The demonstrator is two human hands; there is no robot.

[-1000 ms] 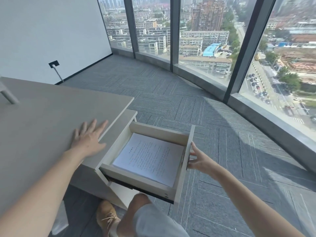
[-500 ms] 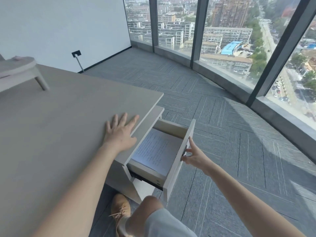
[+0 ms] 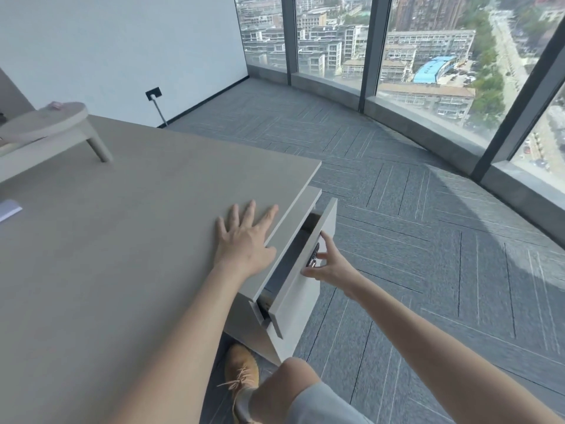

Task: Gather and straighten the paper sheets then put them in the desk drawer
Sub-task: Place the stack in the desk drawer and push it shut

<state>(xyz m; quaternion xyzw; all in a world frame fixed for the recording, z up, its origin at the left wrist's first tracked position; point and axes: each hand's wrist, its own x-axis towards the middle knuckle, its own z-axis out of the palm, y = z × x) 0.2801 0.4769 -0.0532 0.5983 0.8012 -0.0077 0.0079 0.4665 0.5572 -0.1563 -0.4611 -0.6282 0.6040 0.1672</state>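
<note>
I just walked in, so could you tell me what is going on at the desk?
A person is closing the desk drawer. The right hand pushes on the drawer front, which stands only slightly open, while the left hand lies flat on the desk. No paper shows in the narrow gap.

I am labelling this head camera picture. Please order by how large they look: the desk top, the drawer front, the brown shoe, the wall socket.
1. desk top
2. drawer front
3. brown shoe, partly hidden by the desk and knee
4. wall socket

The socket is far from the camera, so its true size is unsure.
</note>
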